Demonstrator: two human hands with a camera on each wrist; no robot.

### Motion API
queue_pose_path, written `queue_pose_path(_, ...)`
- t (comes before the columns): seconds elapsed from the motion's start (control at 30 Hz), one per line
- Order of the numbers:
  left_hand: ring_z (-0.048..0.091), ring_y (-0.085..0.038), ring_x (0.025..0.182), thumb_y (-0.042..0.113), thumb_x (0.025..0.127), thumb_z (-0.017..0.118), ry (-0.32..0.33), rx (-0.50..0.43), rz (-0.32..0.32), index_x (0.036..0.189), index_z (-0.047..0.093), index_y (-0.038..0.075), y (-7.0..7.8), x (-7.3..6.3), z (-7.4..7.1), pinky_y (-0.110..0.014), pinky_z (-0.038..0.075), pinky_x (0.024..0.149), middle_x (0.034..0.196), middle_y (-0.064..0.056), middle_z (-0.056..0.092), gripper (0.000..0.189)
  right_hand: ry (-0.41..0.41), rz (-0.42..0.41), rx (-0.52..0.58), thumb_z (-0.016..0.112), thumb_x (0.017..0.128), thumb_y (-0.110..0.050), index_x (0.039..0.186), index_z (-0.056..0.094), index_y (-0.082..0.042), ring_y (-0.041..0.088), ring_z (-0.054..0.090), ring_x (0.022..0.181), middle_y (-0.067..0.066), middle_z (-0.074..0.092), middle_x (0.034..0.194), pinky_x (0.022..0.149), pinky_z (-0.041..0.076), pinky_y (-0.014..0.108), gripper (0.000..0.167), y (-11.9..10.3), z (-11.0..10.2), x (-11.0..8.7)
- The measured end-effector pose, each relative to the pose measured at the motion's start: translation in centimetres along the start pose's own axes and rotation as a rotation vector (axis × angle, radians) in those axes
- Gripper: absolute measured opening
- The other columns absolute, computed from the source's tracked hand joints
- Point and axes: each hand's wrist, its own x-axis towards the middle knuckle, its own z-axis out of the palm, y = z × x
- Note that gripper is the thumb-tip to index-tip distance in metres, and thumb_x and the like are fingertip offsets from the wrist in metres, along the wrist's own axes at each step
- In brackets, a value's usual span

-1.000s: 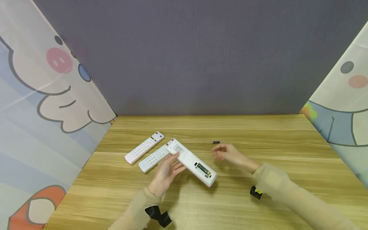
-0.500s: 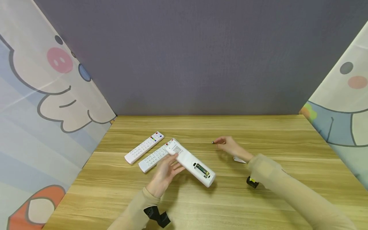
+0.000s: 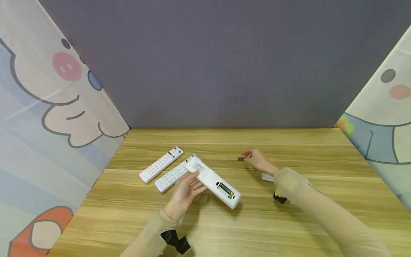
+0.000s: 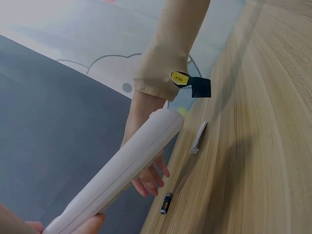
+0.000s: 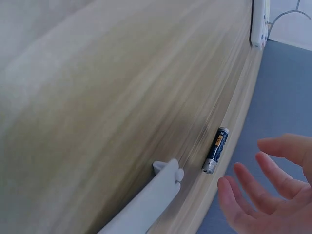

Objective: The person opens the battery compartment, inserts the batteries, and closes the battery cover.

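My left hand (image 3: 182,194) grips a white remote control (image 3: 208,177), its back turned up and its battery compartment uncovered. One green-and-gold battery (image 3: 227,189) lies in that compartment. Farther back on the wooden table, my right hand (image 3: 260,160) hovers at a loose black battery (image 3: 240,159), fingers loosely bent. The right wrist view shows this AAA-like battery lying on the wood, a gap between it and the fingertips (image 5: 225,187). A small white battery cover (image 3: 267,177) sits under my right forearm; its clip end also appears in the right wrist view.
Two more white remote controls, one at far left (image 3: 161,165) and one beside it (image 3: 171,178), lie buttons up; the held remote overlaps the nearer one. A dark grey wall (image 3: 231,71) rises behind the table (image 3: 224,232), with cartoon-printed panels at both sides.
My right hand has reached forward to the loose battery, covering it partly, then shifted slightly right. The battery cover has come into view beneath the forearm. The held remote has barely moved.
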Motion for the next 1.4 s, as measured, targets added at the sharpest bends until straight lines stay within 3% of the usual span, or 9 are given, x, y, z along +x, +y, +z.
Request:
queue_pose_path(0.4,0.059,-0.020,0.079,0.007,0.088,0.049,-0.008,-0.006,-0.005,0.098,0.046,0.003,-0.1,0.1,-0.1,-0.038,0.051,0.079,0.088,-0.006,0.056,0.011,-0.041,-0.013,-0.059,0.056,0.078,0.002,0.109,0.052,0.013,0.041,0.050,0.101,0.028,0.053,0.110,0.086,0.046,0.046,0.033,0.7,0.6,1.2)
queue_pose_path(0.9,0.059,-0.019,0.078,0.006,0.088,0.049,-0.009,-0.008,-0.020,0.092,0.048,0.004,-0.1,0.1,-0.1,-0.037,0.051,0.078,0.087,-0.006,0.056,0.004,-0.083,-0.026,-0.073,0.059,0.076,0.005,0.105,0.056,0.012,0.031,0.056,0.087,0.027,0.056,0.105,0.066,0.050,0.031,0.030,1.4,1.0,2.1)
queue_pose_path(1.23,0.059,-0.019,0.079,0.007,0.089,0.049,-0.012,0.005,-0.013,0.100,0.044,0.002,-0.1,0.0,-0.1,-0.038,0.051,0.079,0.088,-0.006,0.057,0.014,-0.084,-0.123,-0.241,0.061,0.071,0.008,0.097,0.062,0.010,0.037,0.054,0.096,0.023,0.061,0.098,0.086,0.045,0.045,0.026,1.6,1.6,2.4)
queue_pose_path(1.4,0.059,-0.019,0.080,0.008,0.089,0.049,-0.018,0.015,-0.014,0.105,0.043,0.000,-0.1,-0.1,0.0,-0.038,0.050,0.080,0.089,-0.006,0.057,0.019,-0.090,-0.112,-0.302,0.063,0.072,0.007,0.089,0.064,0.004,0.031,0.054,0.087,0.015,0.061,0.087,0.079,0.047,0.041,0.016,1.3,1.7,2.2)
